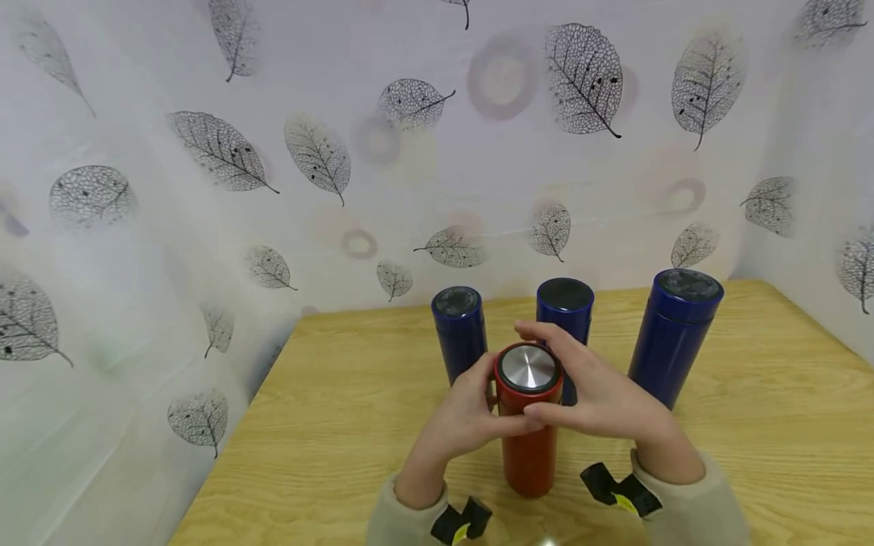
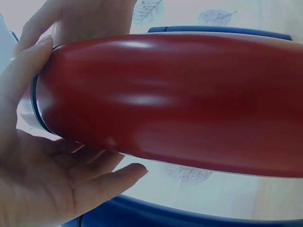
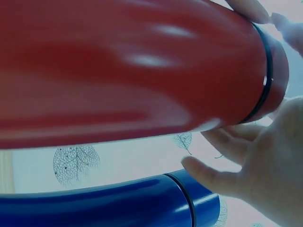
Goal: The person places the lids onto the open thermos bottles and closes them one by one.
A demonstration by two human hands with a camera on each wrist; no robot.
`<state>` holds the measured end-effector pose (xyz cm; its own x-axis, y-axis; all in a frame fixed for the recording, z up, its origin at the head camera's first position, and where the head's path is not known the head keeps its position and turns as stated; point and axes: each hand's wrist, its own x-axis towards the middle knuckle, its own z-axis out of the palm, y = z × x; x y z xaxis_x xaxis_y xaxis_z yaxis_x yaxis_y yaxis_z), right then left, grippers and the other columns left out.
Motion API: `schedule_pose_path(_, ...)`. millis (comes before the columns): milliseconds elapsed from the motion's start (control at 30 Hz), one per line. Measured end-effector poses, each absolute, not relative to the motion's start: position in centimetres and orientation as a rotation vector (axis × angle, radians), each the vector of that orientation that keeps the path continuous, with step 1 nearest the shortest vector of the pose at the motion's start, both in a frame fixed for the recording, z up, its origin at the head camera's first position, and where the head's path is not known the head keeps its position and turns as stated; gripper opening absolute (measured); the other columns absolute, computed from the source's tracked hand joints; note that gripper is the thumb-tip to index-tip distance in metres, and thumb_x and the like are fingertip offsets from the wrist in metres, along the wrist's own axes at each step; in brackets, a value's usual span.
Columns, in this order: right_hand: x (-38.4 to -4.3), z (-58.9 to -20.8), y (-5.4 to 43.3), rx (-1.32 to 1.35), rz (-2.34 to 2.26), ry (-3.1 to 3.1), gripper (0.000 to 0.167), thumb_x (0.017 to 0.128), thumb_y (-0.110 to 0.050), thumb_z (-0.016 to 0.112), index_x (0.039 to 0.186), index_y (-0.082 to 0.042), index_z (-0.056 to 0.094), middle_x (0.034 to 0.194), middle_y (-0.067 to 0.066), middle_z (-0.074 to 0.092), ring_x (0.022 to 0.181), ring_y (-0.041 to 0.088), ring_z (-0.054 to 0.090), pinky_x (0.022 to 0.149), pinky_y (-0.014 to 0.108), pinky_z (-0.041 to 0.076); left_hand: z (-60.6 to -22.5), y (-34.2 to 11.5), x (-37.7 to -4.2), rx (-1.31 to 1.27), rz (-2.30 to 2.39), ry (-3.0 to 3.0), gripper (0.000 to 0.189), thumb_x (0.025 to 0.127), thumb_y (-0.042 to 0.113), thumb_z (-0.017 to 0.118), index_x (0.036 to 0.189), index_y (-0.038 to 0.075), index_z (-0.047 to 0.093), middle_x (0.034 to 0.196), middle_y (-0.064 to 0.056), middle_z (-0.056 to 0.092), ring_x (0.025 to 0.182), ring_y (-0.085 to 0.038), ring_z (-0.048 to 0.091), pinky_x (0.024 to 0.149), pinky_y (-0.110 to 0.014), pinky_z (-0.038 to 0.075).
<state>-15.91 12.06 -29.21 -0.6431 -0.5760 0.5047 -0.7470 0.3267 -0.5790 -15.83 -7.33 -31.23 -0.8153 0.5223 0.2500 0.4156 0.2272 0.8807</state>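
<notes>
A red thermos bottle (image 1: 529, 462) with a shiny steel disc on its lid stands upright in the middle of the head view. My left hand (image 1: 464, 413) grips its upper end from the left, thumb across the front. From the right, my right hand (image 1: 604, 394) holds the same end, its thumb tip meeting the left thumb. In the left wrist view, a black ring circles the red thermos (image 2: 180, 94) just under the lid, beside the left hand's thumb. Several fingers of the right hand (image 3: 270, 165) reach behind the bottle in the right wrist view.
Behind the red thermos stand three dark blue bottles: one at left (image 1: 459, 330), one in the middle (image 1: 567, 299) partly behind the right hand, and one at right (image 1: 672, 345). All are on a wooden table (image 1: 328, 425). A leaf-patterned curtain (image 1: 437, 174) hangs along the table's far edge.
</notes>
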Motion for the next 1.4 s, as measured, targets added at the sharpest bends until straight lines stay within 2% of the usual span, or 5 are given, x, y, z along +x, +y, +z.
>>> schedule_pose_path(200,-15.92,-29.06,12.43,1.327,1.277,-2.335,0.075,0.079,-0.008,0.066,0.138,-0.012,0.020,0.130,0.006,0.041,0.117,0.019,0.040,0.093,0.025,0.033,-31.21,-7.38,-15.82,0.979,1.667,2.345,0.061,0.073,0.011,0.072,0.125,0.008,0.040,0.116,-0.002,0.051,0.100,-0.012,0.050,0.077,-0.024,0.046)
schedule_pose_path(467,-15.73,-29.28,11.85,1.068,1.235,-2.446,0.085,0.070,-0.028,0.075,0.137,-0.021,0.023,0.111,-0.002,0.046,0.097,0.012,0.049,0.076,0.032,0.046,-31.00,-7.34,-15.88,0.877,1.636,2.368,0.058,0.074,0.012,0.072,0.123,0.009,0.042,0.116,-0.002,0.051,0.101,-0.012,0.050,0.078,-0.025,0.045)
schedule_pose_path(833,-15.78,-29.11,12.51,1.261,1.248,-2.393,0.079,0.080,-0.015,0.066,0.139,-0.015,0.014,0.135,0.006,0.034,0.119,0.023,0.037,0.093,0.035,0.036,-30.98,-7.40,-15.87,0.935,1.638,2.323,0.065,0.074,0.015,0.072,0.129,0.013,0.037,0.119,0.001,0.049,0.104,-0.010,0.048,0.083,-0.027,0.043)
schedule_pose_path(1133,-15.76,-28.90,12.58,1.361,1.247,-2.345,0.078,0.081,-0.009,0.065,0.139,-0.010,0.013,0.132,0.005,0.039,0.117,0.020,0.040,0.093,0.027,0.034,-31.00,-7.61,-15.74,0.937,1.508,2.495,0.062,0.071,0.021,0.075,0.123,0.013,0.042,0.097,0.005,0.054,0.064,-0.011,0.044,0.052,-0.019,0.035)
schedule_pose_path(1400,-15.49,-29.07,11.87,1.120,1.291,-2.453,0.089,0.070,-0.029,0.075,0.138,-0.023,0.020,0.108,-0.003,0.048,0.096,0.011,0.050,0.078,0.032,0.046,-31.10,-7.26,-15.52,0.859,1.527,2.522,0.068,0.064,0.027,0.080,0.112,0.010,0.035,0.108,0.000,0.054,0.093,-0.008,0.052,0.078,-0.025,0.044)
